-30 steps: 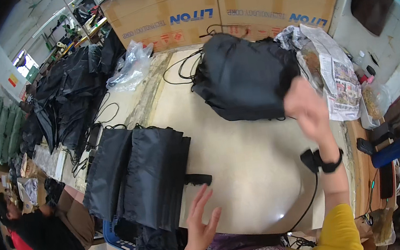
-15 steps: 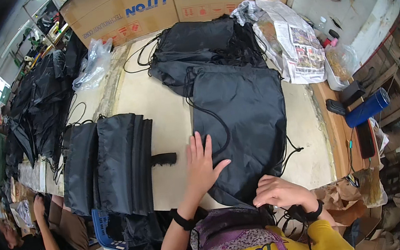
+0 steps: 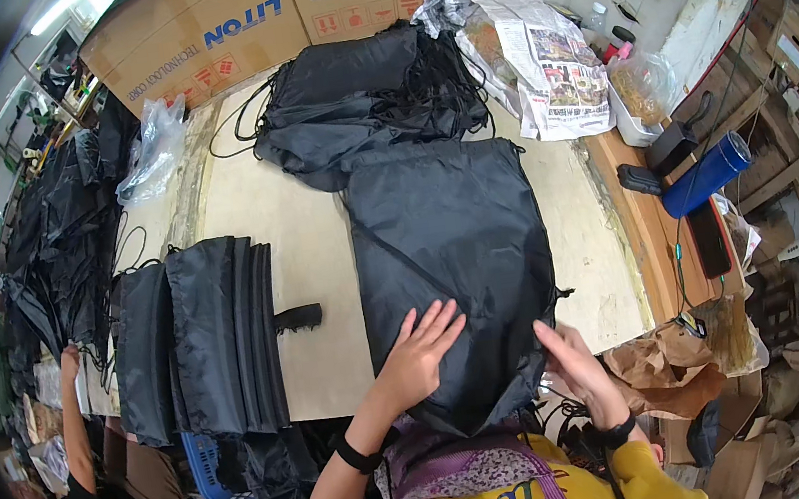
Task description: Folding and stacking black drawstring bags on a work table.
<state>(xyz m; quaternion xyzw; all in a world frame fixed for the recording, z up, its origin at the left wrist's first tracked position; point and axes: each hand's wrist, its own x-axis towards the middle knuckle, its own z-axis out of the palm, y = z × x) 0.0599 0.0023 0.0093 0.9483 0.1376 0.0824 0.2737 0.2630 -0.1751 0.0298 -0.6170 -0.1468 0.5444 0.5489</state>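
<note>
Left hand (image 3: pixel 416 360) palm down, fingers (image 3: pixel 441 321) extended toward upper right, right hand (image 3: pixel 577 367) turned on edge, forearms (image 3: pixel 347 478) well apart

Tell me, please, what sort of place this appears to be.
Probably a small bag workshop: a black fabric bag lies near a row of folded black bundles on the worktable, with large cartons behind.

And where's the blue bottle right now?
In the head view, the blue bottle is at the right, on the wooden ledge, between the black box and the phone.
</note>
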